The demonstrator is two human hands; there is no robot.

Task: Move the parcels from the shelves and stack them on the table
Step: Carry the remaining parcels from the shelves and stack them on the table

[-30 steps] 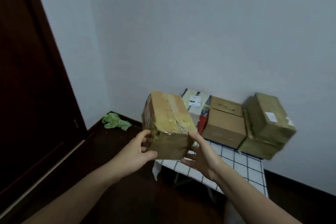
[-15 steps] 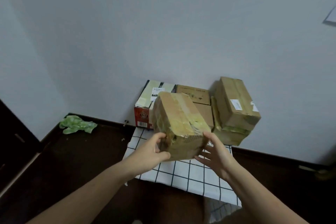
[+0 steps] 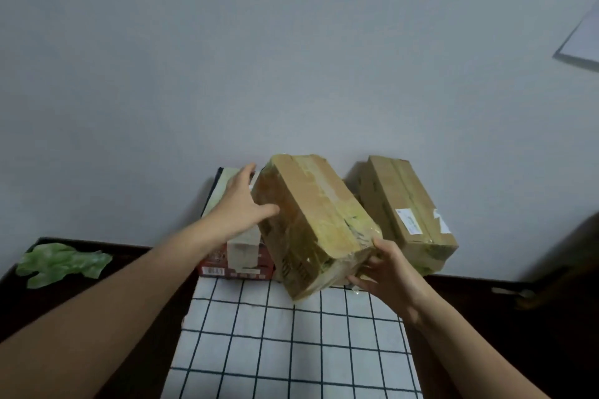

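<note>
table (image 3: pixel 247 351) against pale grey wall (image 3: pixel 291 42)

A home room: plain wall (image 3: pixel 291 58), checked tablecloth (image 3: pixel 291 350), dark floor (image 3: pixel 518 317)

The desk (image 3: pixel 291 350) stands against the wall, in the middle foreground. 3 things line its back edge: a box (image 3: pixel 233 256) at left, the tilted parcel (image 3: pixel 317 220) in the middle, and a labelled parcel (image 3: pixel 408 214) at right. The left grip (image 3: pixel 241 204) lies on the tilted parcel's left side, and the right grip (image 3: pixel 385 272) is at its near right corner. A leaf (image 3: pixel 61 262) lies on the floor, left of the desk.
</note>
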